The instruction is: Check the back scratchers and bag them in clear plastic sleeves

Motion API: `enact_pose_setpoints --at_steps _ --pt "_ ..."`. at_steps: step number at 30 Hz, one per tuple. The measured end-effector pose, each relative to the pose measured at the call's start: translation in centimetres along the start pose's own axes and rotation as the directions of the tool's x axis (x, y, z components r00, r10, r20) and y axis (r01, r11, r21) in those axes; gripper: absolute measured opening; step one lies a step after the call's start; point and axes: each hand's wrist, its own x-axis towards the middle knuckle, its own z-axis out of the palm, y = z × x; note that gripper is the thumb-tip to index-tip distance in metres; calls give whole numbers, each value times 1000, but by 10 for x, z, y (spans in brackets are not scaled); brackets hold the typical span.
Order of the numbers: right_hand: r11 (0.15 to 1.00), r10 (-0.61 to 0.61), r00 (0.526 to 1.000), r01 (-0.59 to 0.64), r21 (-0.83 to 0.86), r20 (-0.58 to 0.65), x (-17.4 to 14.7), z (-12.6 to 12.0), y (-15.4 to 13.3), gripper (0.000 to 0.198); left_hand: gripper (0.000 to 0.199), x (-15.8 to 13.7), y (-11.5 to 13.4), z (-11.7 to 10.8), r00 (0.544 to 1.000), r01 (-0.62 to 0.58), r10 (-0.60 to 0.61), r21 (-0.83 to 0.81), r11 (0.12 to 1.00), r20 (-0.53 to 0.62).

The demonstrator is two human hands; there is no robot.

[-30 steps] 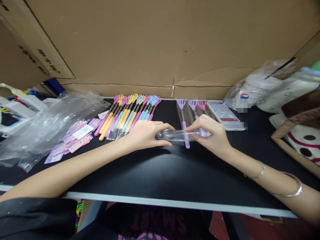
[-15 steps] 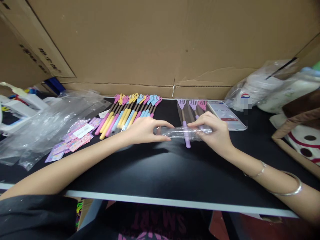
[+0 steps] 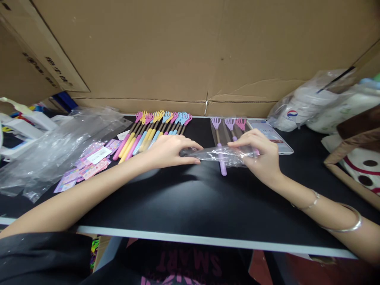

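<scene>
A clear plastic bag stretches crosswise between my two hands over the black table. My left hand is closed around its left end, where something dark shows between thumb and fingers. At the right end, my right hand grips the bag, and a bit of pink shows by the fingertips. What lies inside is hard to make out. Beneath the bag rests a purple back scratcher in clear wrapping, beside another purple one and a pink one. Several unwrapped back scratchers lie in a row behind my left hand.
Clear bags are piled at the left, with colourful cards beside them. A phone lies behind my right hand. A bagged cup and a brown-and-white bag stand at the right. Cardboard walls the back.
My right hand has shifted slightly right, and my left hand slightly left, with the bag still between them. The back scratchers on the table have stayed put.
</scene>
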Motion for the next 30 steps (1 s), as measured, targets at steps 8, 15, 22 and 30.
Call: enact_pose_setpoints --at_steps 8,15,22,30 --pt "1000 20 1000 -21 -22 -19 0 -1 1 10 43 0 -8 -3 998 -45 49 114 992 -32" --pt "933 306 950 -312 178 59 2 -2 4 8 46 0 -11 -3 992 -82 96 147 986 -86" --pt "822 368 852 -485 299 372 1 2 8 28 50 0 -11 -1 982 -131 158 231 964 -102" --pt "803 400 863 -492 335 310 -2 6 14 21 52 0 -9 0 989 -108 124 184 977 -75"
